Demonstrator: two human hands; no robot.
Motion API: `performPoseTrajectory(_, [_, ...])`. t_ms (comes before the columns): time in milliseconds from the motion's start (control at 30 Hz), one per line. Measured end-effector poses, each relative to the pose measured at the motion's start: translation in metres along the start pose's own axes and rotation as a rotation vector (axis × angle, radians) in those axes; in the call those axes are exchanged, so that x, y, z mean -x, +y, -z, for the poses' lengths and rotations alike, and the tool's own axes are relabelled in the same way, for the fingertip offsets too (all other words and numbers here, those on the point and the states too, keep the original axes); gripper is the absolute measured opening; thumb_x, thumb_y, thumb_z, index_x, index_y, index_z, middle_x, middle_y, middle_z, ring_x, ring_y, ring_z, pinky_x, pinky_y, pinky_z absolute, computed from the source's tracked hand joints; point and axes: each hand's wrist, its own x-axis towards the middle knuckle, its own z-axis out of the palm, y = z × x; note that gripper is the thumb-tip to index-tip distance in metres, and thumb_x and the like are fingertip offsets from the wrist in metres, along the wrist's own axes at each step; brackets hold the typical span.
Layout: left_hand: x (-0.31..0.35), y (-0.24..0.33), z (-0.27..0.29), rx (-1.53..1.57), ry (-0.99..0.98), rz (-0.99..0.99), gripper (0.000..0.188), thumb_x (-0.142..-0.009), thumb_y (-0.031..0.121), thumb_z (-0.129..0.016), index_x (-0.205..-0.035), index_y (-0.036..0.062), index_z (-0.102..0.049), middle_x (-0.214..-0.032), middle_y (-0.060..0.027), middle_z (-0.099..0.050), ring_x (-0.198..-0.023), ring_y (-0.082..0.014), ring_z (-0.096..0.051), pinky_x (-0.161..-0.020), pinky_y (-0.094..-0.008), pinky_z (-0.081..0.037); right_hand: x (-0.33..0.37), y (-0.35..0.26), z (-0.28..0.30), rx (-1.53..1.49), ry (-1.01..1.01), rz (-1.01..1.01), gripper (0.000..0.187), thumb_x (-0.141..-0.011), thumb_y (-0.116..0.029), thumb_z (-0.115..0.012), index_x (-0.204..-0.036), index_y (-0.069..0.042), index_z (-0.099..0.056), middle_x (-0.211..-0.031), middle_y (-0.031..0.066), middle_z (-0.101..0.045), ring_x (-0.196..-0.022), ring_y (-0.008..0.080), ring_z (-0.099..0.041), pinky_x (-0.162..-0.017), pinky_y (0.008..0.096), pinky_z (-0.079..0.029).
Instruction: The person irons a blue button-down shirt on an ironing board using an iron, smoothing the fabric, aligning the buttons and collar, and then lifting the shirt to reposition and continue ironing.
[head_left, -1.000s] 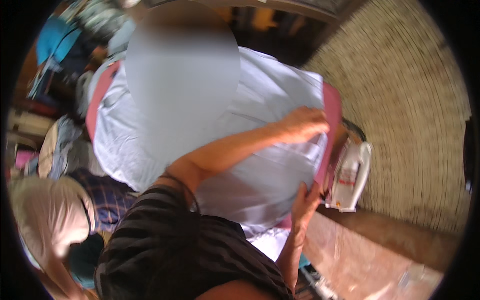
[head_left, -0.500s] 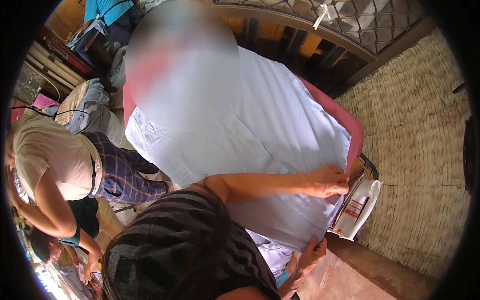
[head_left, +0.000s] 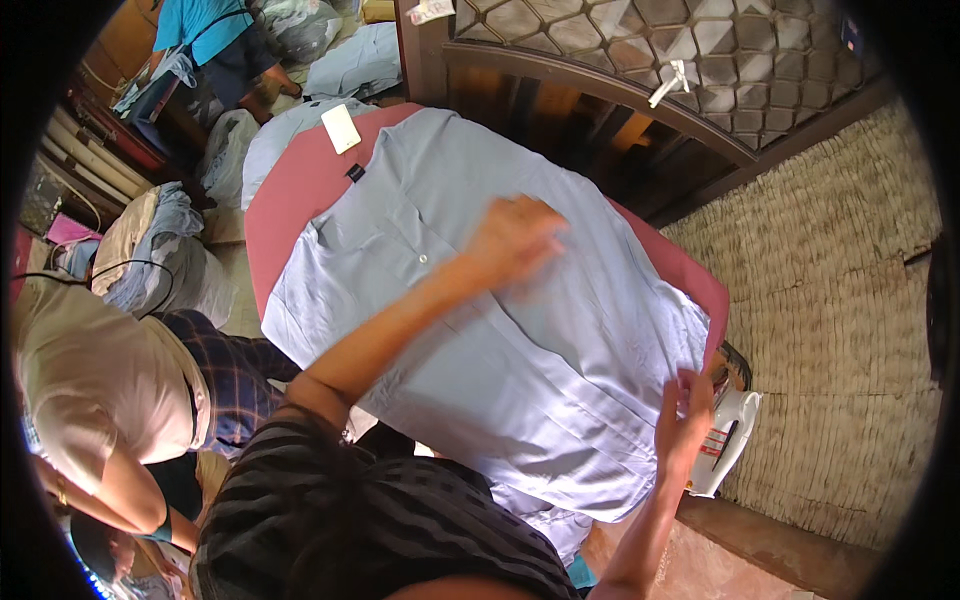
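Head view: a pale blue shirt lies spread, front up, across a pink padded ironing surface, its collar end toward the upper left and its hem hanging over the near edge at the lower right. The left hand, blurred, lies palm down and flat on the middle of the shirt, fingers loosely extended and grasping nothing, the bare forearm reaching in from the lower left. The right hand is at the shirt's lower right edge, its fingers curled against the cloth there; whether they pinch the fabric or merely touch it cannot be told. Just beside that hand, on the far side, a white iron stands at the corner of the surface, next to a woven mat wall. A small white tag rests on the pink surface near the collar. At the left edge, another person in a beige top bends over, near heaps of folded laundry. A lattice wooden panel rises behind the surface.
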Motion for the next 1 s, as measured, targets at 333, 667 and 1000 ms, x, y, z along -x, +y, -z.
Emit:
performPoseTrajectory(333, [0.039,-0.193,0.132,-0.647,0.06,0.439,0.025,-0.09,0.027,-0.069,-0.103,0.0065,-0.068,-0.105,-0.0109,-0.066,-0.101,-0.0343,-0.061,-0.082,-0.0464,-0.049,-0.184,0.026,-0.168,0.277,0.017,0.395,0.02,-0.094,-0.021,-0.067,-0.097,-0.002,-0.062,-0.09,0.0226,-0.067,-0.083,0.0434,-0.064,-0.07,0.0469,-0.052])
performPoseTrajectory(667, [0.02,-0.209,0.143,-0.294,-0.022,0.524,0.019,-0.09,0.025,-0.067,-0.087,0.0065,-0.066,-0.087,-0.0104,-0.07,-0.085,-0.034,-0.065,-0.075,-0.0462,-0.048,-0.263,0.032,-0.162,0.313,-0.239,0.021,0.026,-0.095,-0.027,-0.062,-0.097,-0.002,-0.067,-0.094,0.024,-0.067,-0.09,0.0467,-0.064,-0.082,0.0528,-0.049])
performPoseTrajectory(1000, [0.024,-0.189,0.204,-0.061,0.061,0.647,0.024,-0.091,0.025,-0.066,-0.092,0.0007,-0.066,-0.081,-0.018,-0.064,-0.076,-0.0374,-0.062,-0.07,-0.0451,-0.048,-0.24,-0.25,-0.304,-0.379,-0.284,0.824,0.028,-0.087,-0.005,-0.069,-0.115,-0.005,-0.067,-0.085,0.0118,-0.057,-0.076,0.0264,-0.06,-0.072,0.0335,-0.05])
